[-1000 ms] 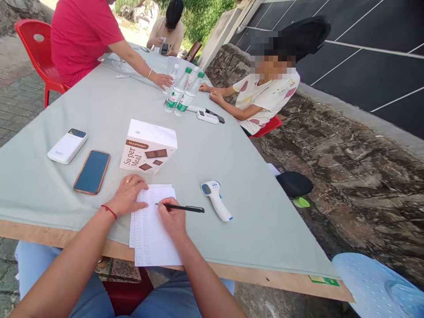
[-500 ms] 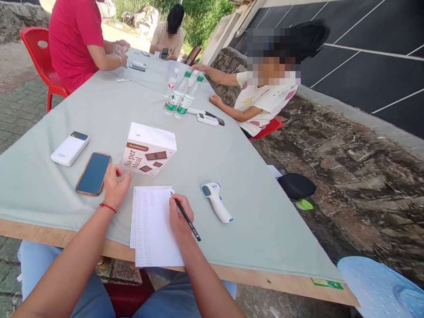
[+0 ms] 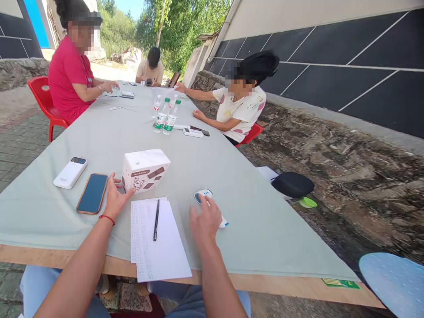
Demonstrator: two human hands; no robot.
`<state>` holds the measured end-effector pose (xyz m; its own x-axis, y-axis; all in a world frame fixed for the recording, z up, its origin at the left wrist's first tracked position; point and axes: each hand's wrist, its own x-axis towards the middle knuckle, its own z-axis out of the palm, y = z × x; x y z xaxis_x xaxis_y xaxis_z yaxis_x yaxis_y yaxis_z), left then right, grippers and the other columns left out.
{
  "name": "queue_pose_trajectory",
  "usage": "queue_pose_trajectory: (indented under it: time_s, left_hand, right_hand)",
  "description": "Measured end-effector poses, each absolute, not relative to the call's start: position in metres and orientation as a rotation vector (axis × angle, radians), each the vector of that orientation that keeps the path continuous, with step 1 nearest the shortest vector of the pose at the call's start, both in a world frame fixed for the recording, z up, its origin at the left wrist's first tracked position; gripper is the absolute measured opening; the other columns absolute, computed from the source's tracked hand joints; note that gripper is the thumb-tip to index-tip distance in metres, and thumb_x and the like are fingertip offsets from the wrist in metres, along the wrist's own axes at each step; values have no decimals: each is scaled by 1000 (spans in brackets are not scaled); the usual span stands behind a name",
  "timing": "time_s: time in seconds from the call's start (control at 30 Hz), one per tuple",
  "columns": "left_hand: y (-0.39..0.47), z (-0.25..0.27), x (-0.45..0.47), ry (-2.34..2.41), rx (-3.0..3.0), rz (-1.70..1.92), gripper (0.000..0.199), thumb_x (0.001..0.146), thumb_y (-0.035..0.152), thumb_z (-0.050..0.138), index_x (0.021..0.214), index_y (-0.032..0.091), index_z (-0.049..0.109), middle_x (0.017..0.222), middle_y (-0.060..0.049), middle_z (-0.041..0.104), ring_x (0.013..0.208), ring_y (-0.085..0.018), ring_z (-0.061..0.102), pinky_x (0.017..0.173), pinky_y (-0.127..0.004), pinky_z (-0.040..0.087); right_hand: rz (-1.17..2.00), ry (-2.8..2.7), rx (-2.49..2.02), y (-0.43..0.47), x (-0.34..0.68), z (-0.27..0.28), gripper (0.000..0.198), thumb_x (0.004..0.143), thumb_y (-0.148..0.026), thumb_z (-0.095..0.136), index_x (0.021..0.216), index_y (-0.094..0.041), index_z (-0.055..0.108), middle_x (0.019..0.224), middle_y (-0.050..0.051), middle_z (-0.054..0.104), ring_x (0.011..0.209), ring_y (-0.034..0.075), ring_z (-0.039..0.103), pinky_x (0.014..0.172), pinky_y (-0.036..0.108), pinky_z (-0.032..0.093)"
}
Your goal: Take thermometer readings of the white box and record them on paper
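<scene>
My left hand (image 3: 116,197) is open at the near left corner of a white and brown meal box (image 3: 145,170); its thumb and fingers are spread about the corner, and I cannot tell how firmly they touch. Just left of that hand lies a phone (image 3: 92,193) in an orange-brown case. My right hand (image 3: 207,219) reaches over a white forehead thermometer (image 3: 224,222) with its fingers apart, covering the middle of it. Between my hands, a black pen (image 3: 156,221) rests on sheets of paper (image 3: 168,254) with handwritten columns.
A white power bank (image 3: 70,172) lies at the left. Farther back stand several water bottles (image 3: 161,117) beside a white device (image 3: 193,132). Three people sit around the far part of the cloth-covered table (image 3: 258,238). A light blue stool (image 3: 394,282) is at the lower right.
The pen has left my right hand and lies on the paper. That hand has moved right, over the thermometer. My left hand has opened and moved to the box. The view has tilted up.
</scene>
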<state>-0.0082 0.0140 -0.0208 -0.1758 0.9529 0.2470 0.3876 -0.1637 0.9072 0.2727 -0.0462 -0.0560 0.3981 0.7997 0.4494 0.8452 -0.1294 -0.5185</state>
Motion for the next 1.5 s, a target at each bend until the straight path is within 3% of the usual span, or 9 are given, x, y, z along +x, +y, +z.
queue_pose_trajectory:
  time_s: [0.1, 0.23, 0.43, 0.63, 0.87, 1.5]
  left_hand:
    - [14, -20, -6, 1629, 1676, 1241, 108, 62, 48, 80, 147, 21, 18, 141, -19, 40, 130, -38, 41, 106, -55, 32]
    - [12, -18, -3, 1555, 1767, 1138, 91, 70, 43, 75, 145, 22, 28, 131, -16, 52, 124, -36, 46, 102, -54, 35]
    - [6, -12, -6, 1242, 1363, 1333, 67, 73, 51, 71, 126, 17, 48, 122, -13, 60, 111, -28, 59, 94, -41, 46]
    - [2, -7, -12, 1111, 1326, 1270, 65, 72, 54, 71, 120, 16, 53, 122, -12, 63, 113, -30, 59, 96, -41, 45]
    - [1, -6, -11, 1050, 1359, 1244, 64, 74, 52, 71, 122, 16, 50, 123, -13, 62, 114, -30, 58, 97, -43, 45]
    - [3, -5, -11, 1034, 1330, 1233, 66, 72, 52, 73, 122, 16, 51, 122, -13, 63, 113, -31, 58, 96, -43, 45]
  right_hand:
    - [38, -1359, -2293, -45, 306, -48, 61, 80, -44, 57, 133, -15, 48, 132, 25, 50, 122, 40, 46, 95, 54, 33]
    - [322, -1356, -2408, -43, 324, -42, 50, 78, -42, 54, 121, -15, 59, 105, 20, 63, 98, 36, 59, 82, 48, 43]
    - [608, -1019, -1653, -54, 271, -21, 41, 70, -46, 59, 101, -20, 61, 90, 7, 65, 81, 24, 59, 68, 35, 45]
    - [1047, -961, -1071, -69, 188, 24, 26, 71, -43, 64, 80, -19, 59, 61, -2, 53, 56, 14, 46, 54, 28, 38]
    - [1208, -872, -1089, -52, 156, 25, 34, 76, -53, 63, 72, -21, 54, 57, -4, 49, 52, 12, 41, 48, 26, 33]
    - [1255, -836, -1115, -54, 150, 31, 37, 74, -56, 66, 77, -21, 55, 60, -4, 50, 54, 11, 40, 52, 26, 31]
